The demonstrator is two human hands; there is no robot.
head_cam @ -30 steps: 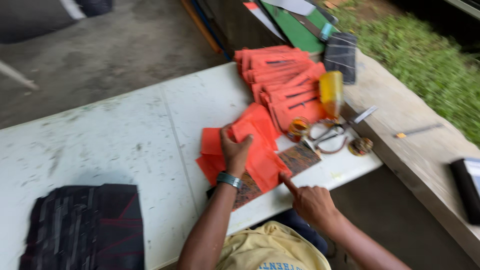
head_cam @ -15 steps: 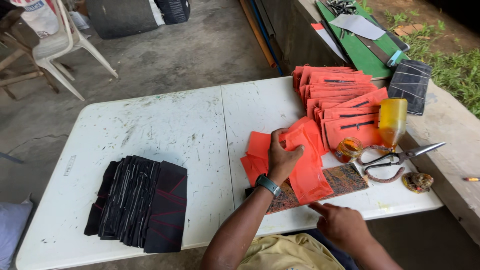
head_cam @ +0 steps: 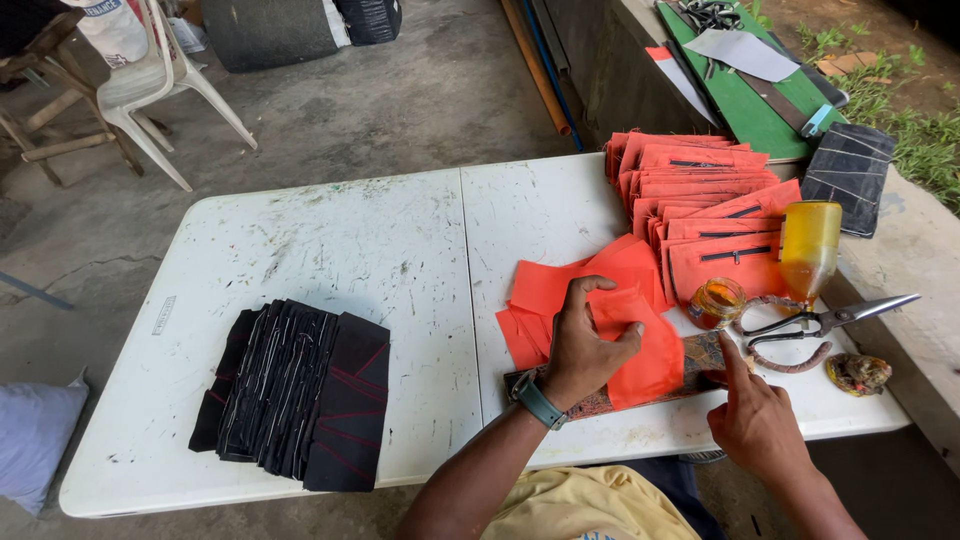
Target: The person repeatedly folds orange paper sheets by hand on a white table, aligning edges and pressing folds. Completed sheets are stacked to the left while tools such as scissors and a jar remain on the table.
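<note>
orange cloth piece (head_cam: 640,345), thin, limp and light, is pinched by the left hand (head_cam: 585,350); best taken at an edge. right hand (head_cam: 755,420) beside it points, holding nothing.

Open-air craft or sewing workshop, semi-outdoor. Scuffed white plastic folding table (head_cam: 330,250) stands on a bare concrete floor (head_cam: 420,100), with grass (head_cam: 900,90) past a low concrete ledge (head_cam: 920,270). Production stacks: orange zippered fabric pieces (head_cam: 700,200), black stitched fabric pieces (head_cam: 295,395). Tools nearby: metal scissors (head_cam: 830,318), amber glue bottle (head_cam: 808,245), small open glue jar (head_cam: 716,300). White plastic chair (head_cam: 160,75) behind.
</note>
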